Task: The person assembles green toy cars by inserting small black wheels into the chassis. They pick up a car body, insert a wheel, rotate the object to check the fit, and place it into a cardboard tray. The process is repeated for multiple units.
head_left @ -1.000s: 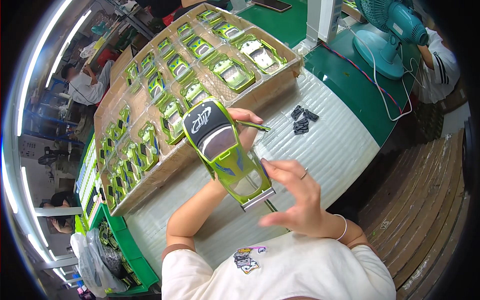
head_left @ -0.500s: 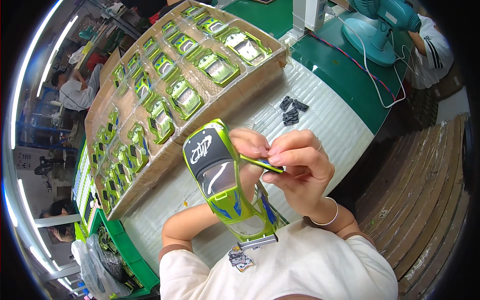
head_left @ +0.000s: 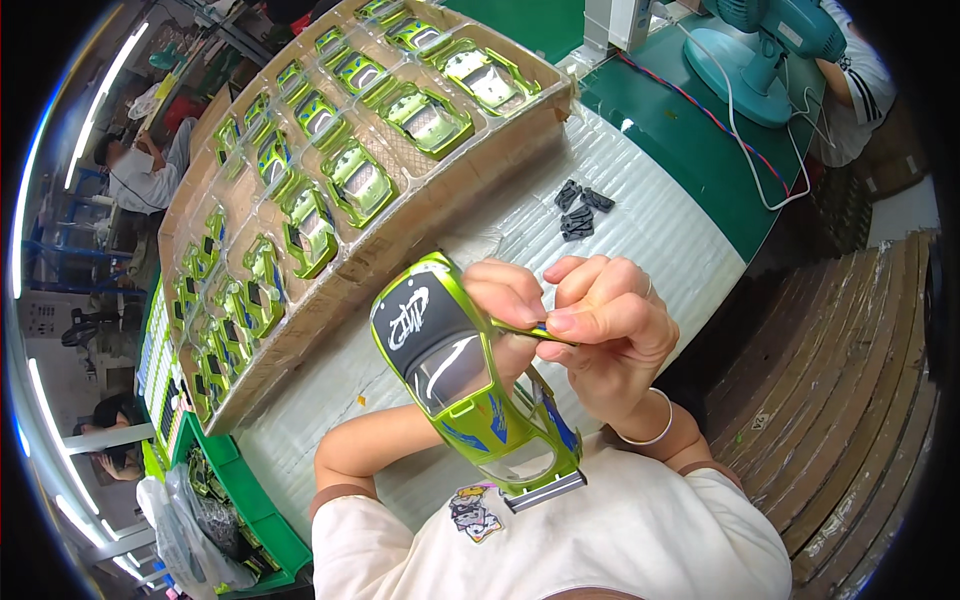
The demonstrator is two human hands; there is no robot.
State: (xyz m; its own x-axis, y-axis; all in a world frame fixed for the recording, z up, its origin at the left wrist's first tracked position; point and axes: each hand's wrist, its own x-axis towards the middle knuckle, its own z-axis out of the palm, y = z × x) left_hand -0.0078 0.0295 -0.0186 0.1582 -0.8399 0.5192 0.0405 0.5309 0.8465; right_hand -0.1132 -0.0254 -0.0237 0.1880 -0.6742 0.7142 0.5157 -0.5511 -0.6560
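Observation:
A lime-green toy car body point(head_left: 465, 415), with a black roof panel, clear windows and blue markings, is held tilted in front of my chest. My left hand point(head_left: 503, 292) is closed round its side, partly hidden behind the shell. From that side juts a narrow green door point(head_left: 560, 337), seen almost edge-on; I cannot tell how it joins the body. My right hand point(head_left: 622, 330) pinches the door between thumb and fingers, its fingertips close to those of the left. Several small black parts point(head_left: 577, 222) lie on the table beyond my hands.
A large cardboard box point(head_left: 400, 200) with clear trays of green car shells stands at left. A green crate point(head_left: 270, 500) with plastic bags sits lower left. A teal fan point(head_left: 745, 85) and cables stand at far right, near another person's sleeve point(head_left: 868, 95).
The car body has shifted slightly right and down in view. My right hand's fingers have lifted and curled somewhat, and the door now appears more edge-on.

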